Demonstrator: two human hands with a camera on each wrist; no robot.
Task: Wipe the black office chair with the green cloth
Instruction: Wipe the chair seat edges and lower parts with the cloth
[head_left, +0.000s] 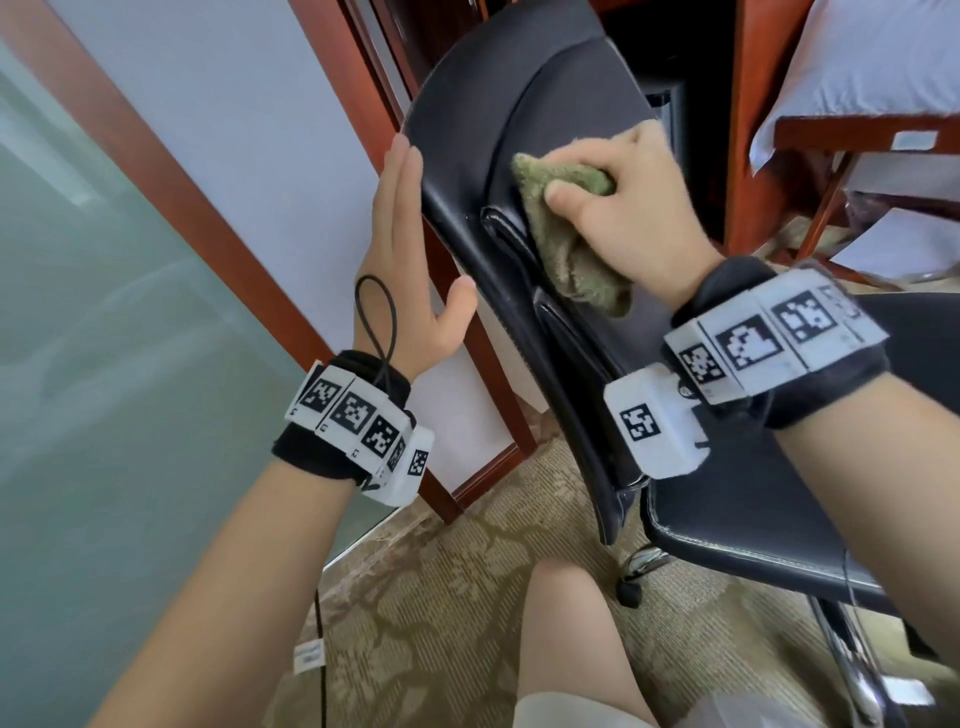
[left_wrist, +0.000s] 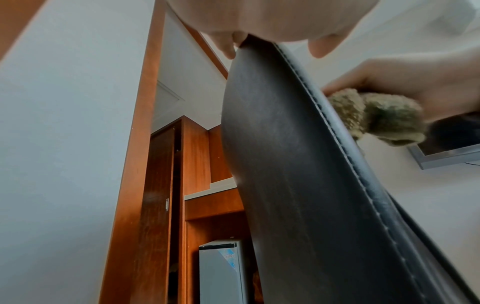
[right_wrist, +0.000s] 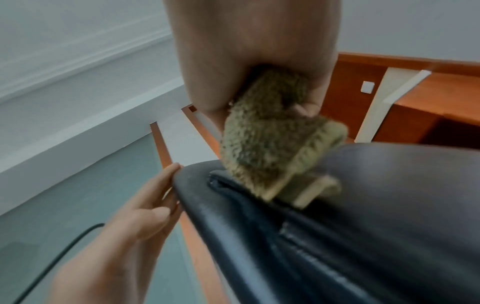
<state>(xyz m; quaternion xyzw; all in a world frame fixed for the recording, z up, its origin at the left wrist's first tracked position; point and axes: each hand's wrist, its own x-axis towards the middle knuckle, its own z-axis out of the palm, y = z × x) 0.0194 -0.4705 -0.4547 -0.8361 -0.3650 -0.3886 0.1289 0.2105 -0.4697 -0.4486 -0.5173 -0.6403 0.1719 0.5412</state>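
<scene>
The wiping is under way on the backrest of the chair (head_left: 467, 130), which fills the upper centre of the head view. The right hand (head_left: 639, 208) grips the bunched cloth (head_left: 561, 228) and presses it against the padded front, beside a seam. The left hand (head_left: 410, 270) lies flat, fingers straight, against the backrest's left edge, bracing it. Next, I judge, the cloth should sweep down along the seam toward the seat at lower right, with the left hand steadying the chair against the push.
</scene>
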